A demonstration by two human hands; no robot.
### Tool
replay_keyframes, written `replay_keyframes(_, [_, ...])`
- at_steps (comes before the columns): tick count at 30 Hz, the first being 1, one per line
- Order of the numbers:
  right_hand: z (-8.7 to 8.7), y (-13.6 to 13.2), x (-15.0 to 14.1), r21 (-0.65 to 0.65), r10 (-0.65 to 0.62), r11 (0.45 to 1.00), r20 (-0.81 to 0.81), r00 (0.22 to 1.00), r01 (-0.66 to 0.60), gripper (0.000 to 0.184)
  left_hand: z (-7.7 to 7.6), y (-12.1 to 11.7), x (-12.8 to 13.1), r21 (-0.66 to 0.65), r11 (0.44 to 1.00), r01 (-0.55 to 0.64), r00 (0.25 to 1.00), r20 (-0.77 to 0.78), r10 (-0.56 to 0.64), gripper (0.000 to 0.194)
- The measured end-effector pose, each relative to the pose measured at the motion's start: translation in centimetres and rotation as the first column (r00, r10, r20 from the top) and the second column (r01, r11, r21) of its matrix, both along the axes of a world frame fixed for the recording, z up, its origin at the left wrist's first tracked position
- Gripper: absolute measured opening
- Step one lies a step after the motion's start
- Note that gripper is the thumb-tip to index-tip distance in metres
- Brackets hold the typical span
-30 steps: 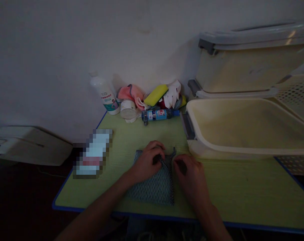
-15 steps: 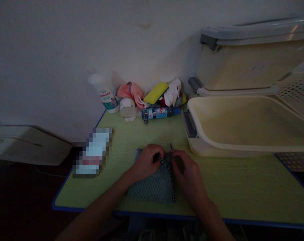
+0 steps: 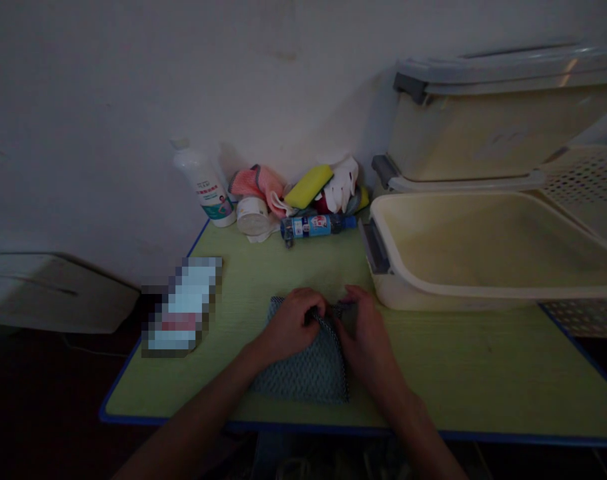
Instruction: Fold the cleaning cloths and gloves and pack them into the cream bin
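A grey-blue woven cleaning cloth [image 3: 303, 377] with a black-and-white edging lies on the table in front of me. My left hand [image 3: 296, 323] is closed on its upper edge, thumb and fingers pinching the edging. At the cloth's upper right corner is my right hand [image 3: 366, 333], its thumb against the cloth and its index finger raised a little. A dark bit of the corner shows between thumb and finger. Both fingertips are dim, and part of the cloth's top is hidden behind my left hand.
A pale plastic bin [image 3: 378, 287] stands right on the green table [image 3: 483, 373], with a lidded box [image 3: 473, 133] behind. Along the wall are a white bottle [image 3: 206, 190], a tub [image 3: 252, 217], a pink cloth [image 3: 258, 180], a yellow sponge [image 3: 308, 187], white gloves [image 3: 343, 187] and a blue bottle [image 3: 316, 225]. A blurred-out phone-like slab [image 3: 183, 307] lies left.
My right hand's index finger has lifted and moved up at the cloth's corner, and the dark tip that stuck up there is no longer visible. My left hand keeps its grip.
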State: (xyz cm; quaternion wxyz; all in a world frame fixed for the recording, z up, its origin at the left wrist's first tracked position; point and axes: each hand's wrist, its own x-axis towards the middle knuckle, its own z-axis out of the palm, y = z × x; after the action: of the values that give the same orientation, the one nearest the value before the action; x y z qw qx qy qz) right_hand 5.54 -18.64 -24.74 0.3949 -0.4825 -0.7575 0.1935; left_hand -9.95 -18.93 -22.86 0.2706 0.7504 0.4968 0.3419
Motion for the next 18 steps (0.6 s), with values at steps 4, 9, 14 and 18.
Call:
replay_keyframes(4, [0.5, 0.0, 0.0, -0.075, -0.027, 0.997, -0.159, 0.987, 0.015, 0.042, 0.1, 0.0, 0.0, 0.008, 1.000, 0.003, 1.000, 0.001, -0.003, 0.024])
replay_keyframes(9, [1.5, -0.2, -0.1, 0.001, 0.011, 1.000, -0.035, 0.999, -0.011, 0.025, 0.3, -0.1, 0.0, 0.009, 1.000, -0.014, 0.999, 0.046, 0.014, 0.024])
replay_keyframes(14, [2.1, -0.3, 0.0, 0.116, 0.073, 0.989, 0.144, 0.987, -0.090, 0.026, 0.3, 0.0, -0.3, -0.029, 1.000, 0.013, 0.972, 0.233, -0.006, 0.019])
replay_keyframes(18, [2.0, -0.2, 0.1, 0.162, 0.126, 0.974, 0.190, 0.974, -0.157, 0.031, 0.1, 0.1, -0.7, -0.007, 1.000, 0.031, 0.904, 0.427, -0.025, 0.013])
